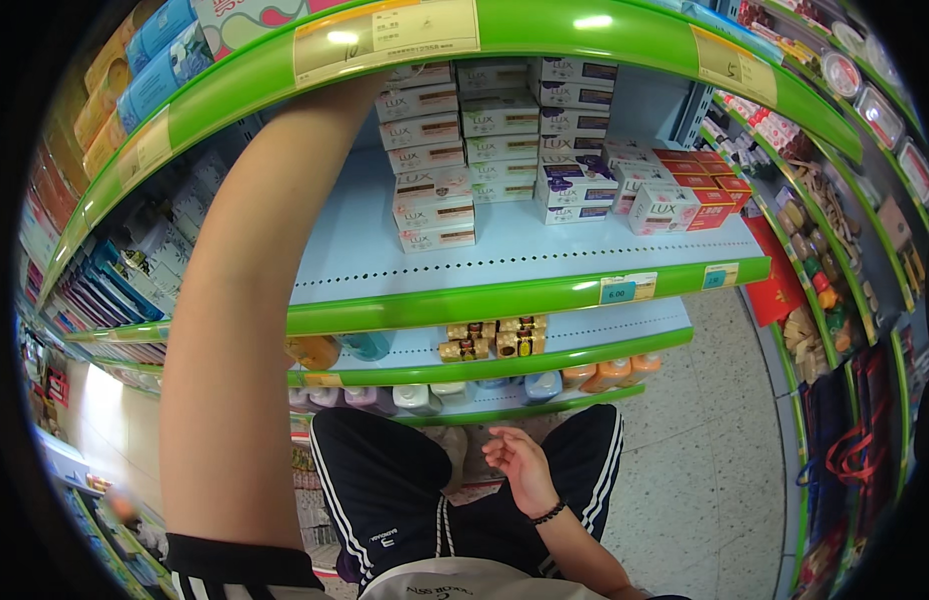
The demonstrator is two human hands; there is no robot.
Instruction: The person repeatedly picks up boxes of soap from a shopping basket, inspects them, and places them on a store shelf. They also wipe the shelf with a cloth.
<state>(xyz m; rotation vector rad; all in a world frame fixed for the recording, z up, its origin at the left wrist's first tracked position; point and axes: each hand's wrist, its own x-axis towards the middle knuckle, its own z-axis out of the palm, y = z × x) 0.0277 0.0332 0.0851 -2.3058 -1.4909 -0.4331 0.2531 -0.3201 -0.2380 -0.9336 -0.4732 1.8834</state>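
Note:
My left arm reaches up and forward over a light blue shelf; its hand is hidden under the green-edged shelf above, beside the top of a stack of Lux soap boxes. What that hand holds cannot be seen. My right hand, with a dark beaded bracelet at the wrist, hovers over my lap, fingers loosely curled and holding nothing. More stacks of Lux boxes stand alongside, one with green-marked boxes and one with purple-marked boxes. Further right, pink-flowered boxes adjoin red boxes.
The upper shelf's green edge crosses above my forearm. Below are another green shelf edge, gold packages and pump bottles. Packed racks stand left and right; on the right hang dark goods with a red ribbon. Speckled floor lies beside my knees.

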